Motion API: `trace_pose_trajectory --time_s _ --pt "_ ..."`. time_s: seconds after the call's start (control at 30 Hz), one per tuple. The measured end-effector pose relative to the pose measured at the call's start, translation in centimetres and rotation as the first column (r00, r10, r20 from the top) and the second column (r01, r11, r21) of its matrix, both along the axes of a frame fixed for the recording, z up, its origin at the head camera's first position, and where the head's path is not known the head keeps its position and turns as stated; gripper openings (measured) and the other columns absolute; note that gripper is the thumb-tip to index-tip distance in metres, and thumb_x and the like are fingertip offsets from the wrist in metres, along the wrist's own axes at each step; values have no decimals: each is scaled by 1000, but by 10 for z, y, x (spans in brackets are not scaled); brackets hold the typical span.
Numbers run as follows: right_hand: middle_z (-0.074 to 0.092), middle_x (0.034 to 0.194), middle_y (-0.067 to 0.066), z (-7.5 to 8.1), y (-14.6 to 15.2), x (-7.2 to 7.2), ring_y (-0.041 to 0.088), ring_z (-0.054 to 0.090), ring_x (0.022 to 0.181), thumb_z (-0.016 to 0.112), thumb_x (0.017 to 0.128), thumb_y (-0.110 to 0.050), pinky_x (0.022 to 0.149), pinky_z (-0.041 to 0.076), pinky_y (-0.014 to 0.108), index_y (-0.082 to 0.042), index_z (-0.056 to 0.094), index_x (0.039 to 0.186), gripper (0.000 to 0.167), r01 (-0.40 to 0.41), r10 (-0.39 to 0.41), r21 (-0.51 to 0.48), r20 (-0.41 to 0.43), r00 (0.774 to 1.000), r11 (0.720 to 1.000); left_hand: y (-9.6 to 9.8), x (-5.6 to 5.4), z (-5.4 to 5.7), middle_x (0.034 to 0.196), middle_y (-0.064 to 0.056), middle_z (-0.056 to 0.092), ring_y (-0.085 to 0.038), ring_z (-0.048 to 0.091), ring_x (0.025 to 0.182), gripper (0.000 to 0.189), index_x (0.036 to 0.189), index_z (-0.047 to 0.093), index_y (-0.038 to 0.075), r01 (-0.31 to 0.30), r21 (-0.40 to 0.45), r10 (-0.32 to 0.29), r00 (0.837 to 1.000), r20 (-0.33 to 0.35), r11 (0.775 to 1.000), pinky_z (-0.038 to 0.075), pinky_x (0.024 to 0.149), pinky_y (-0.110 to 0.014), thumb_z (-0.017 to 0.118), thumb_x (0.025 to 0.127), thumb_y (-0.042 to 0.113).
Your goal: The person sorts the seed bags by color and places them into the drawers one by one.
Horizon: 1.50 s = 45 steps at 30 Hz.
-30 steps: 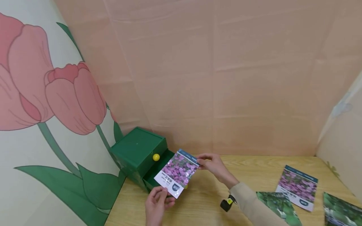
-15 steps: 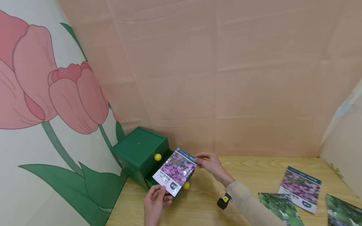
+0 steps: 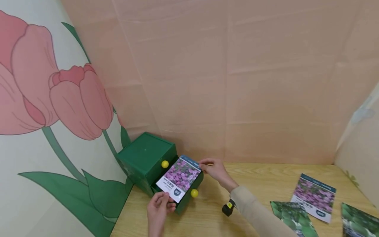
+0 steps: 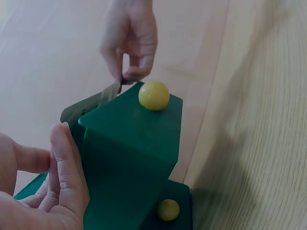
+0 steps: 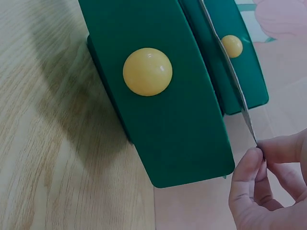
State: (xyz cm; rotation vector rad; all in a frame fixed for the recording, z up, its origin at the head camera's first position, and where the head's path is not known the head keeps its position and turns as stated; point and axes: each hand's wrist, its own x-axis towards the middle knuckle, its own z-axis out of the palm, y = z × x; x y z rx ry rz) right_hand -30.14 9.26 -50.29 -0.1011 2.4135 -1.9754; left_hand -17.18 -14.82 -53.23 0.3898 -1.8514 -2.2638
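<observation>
A flat seed packet (image 3: pixel 180 176) printed with pink-purple flowers lies tilted over the pulled-out lower drawer (image 3: pixel 189 188) of a green two-drawer box (image 3: pixel 146 153). My right hand (image 3: pixel 215 170) pinches its far corner, by the blue strip, between thumb and fingers. At the white near end, my left hand (image 3: pixel 159 209) grips the edge with the thumb on top. Seen edge-on in the right wrist view, the packet (image 5: pixel 234 76) slopes into the drawer opening, above the drawer front (image 5: pixel 187 124). Inside the drawer, the contents are hidden under it.
A matching flower packet (image 3: pixel 315 197) lies at the right, partly under a green-leaf packet (image 3: pixel 294 217). Another green packet (image 3: pixel 361 220) is cut off by the frame edge. Yellow knobs stick out from the upper drawer (image 3: pixel 164 164) and lower one. A tulip-painted wall (image 3: pixel 29 158) stands at left.
Both hands have lowered the packet and shifted it slightly left, down to the drawer. More of the drawer front and its yellow knob now show.
</observation>
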Motion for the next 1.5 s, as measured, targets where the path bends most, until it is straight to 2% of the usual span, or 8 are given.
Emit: trace_pose_trajectory --time_s 0.2,0.53,0.7,0.93,1.1,1.3,1.5 --pt "78 106 9 -2 -5 -5 16 69 82 76 98 -10 69 59 26 -6 83 106 11 -12 12 6 -21 1000 1000 -4 -3 -1 77 -3 70 -13 70 62 16 107 62 -9 -15 -10 15 1000 -4 1000 64 59 -27 65 106 6" --pt "78 105 6 -5 -12 -8 20 66 87 77 97 -12 69 56 28 -11 84 103 9 10 -7 90 -38 999 996 -9 -8 -4 78 -4 72 -13 67 57 20 110 64 -11 -48 -75 49 999 23 996 61 55 -25 65 106 9" --pt "78 105 5 -5 -14 -10 20 66 89 77 97 -13 70 56 28 -11 84 103 10 -6 13 114 -67 998 993 -12 -12 -3 77 -5 72 -14 66 56 21 109 66 -11 -68 -115 72 997 32 991 60 53 -25 66 106 10" --pt "78 103 5 -10 -16 -11 20 65 86 78 96 -13 69 56 28 -11 84 102 8 -12 23 140 -78 997 990 -15 -13 -3 70 -3 68 -12 62 53 20 102 66 -12 -54 -155 58 998 24 986 57 50 -24 66 105 8" --pt "79 99 4 -7 -20 -15 18 64 83 80 94 -14 67 55 28 -10 84 99 8 7 9 148 -111 994 989 -18 -16 -5 66 0 63 -10 60 52 21 98 67 -10 -55 -196 57 998 2 979 54 48 -22 67 104 10" --pt "79 97 6 -5 -22 -16 17 64 81 80 93 -12 65 53 26 -7 84 99 8 10 13 159 -140 990 987 -20 -20 -8 65 0 61 -10 59 51 19 94 65 -8 -56 -205 55 998 -10 977 54 47 -22 66 104 9" --pt "79 96 6 -7 -25 -15 17 64 82 79 93 -11 66 54 27 -7 84 98 8 3 20 171 -137 990 985 -22 -22 -11 64 1 60 -10 59 51 20 94 66 -6 -62 -216 66 998 11 974 53 47 -21 66 105 10"
